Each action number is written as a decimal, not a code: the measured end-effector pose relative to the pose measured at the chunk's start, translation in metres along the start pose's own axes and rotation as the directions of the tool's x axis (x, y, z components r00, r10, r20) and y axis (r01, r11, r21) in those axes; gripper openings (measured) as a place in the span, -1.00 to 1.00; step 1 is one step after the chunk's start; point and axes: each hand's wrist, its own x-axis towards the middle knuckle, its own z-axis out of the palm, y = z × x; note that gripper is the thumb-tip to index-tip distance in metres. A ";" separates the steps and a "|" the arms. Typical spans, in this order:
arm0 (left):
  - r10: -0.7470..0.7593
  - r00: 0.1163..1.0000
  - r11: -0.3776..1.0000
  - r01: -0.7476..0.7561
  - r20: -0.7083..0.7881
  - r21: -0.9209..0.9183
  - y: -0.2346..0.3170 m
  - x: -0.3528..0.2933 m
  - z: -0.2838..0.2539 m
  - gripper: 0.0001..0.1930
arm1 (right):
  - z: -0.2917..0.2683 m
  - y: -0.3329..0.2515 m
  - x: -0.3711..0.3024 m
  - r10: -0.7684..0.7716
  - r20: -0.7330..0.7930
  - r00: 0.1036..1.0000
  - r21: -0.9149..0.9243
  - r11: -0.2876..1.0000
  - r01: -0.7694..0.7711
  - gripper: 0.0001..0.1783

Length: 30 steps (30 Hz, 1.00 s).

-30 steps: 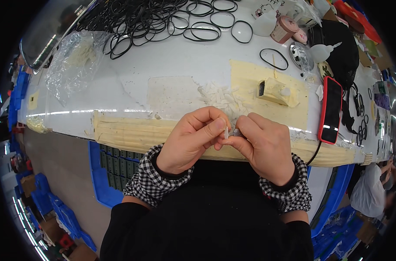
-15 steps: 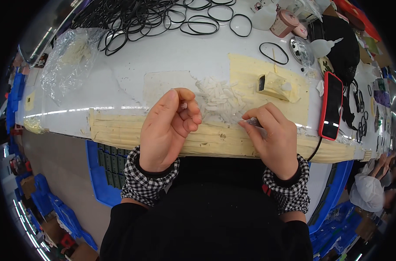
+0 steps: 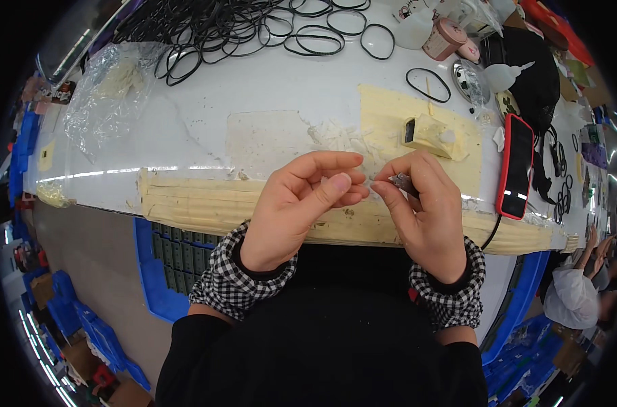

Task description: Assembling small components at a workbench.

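My right hand [image 3: 423, 210] is closed in a pinch, and a small dark grey, crumpled-looking piece [image 3: 403, 182] shows between its thumb and fingers. Facing it, my left hand [image 3: 298, 207] is curled, with its thumb laid against the bent fingers and the index finger stretched above. Whatever it may hold is hidden. The fingertips of both hands are close together but apart. Just beyond them lies a pile of thin whitish translucent strips [image 3: 339, 137], partly covered by my left hand. A yellow tape-wrapped block [image 3: 427, 136] with a dark end sits right of the pile.
Black rubber belts [image 3: 315, 41] lie heaped at the back. A clear plastic bag [image 3: 108, 95] is at left, a red-edged phone [image 3: 516, 166] at right. Yellowish tape [image 3: 186, 193] covers the table's front edge. A blue crate [image 3: 152, 285] holds dark green parts below.
My left hand has moved right toward my right hand and turned, its thumb now over the fingers. More of the grey piece shows in my right hand, which has barely moved.
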 end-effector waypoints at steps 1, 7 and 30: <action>-0.007 1.000 1.000 0.007 0.008 -0.002 -0.002 0.001 0.005 -0.70 | 0.000 -0.002 0.000 -0.022 -0.008 1.000 0.033 0.999 0.022 -0.82; 0.051 0.998 0.999 -0.051 -0.032 0.008 -0.002 0.003 0.002 -0.72 | -0.004 0.001 0.001 0.098 -0.029 0.995 0.036 0.995 -0.097 -0.85; 0.035 0.997 0.977 -0.019 0.072 -0.210 -0.011 -0.002 0.000 -0.88 | 0.010 -0.018 -0.008 -0.047 -0.052 0.998 0.109 0.993 0.053 -0.81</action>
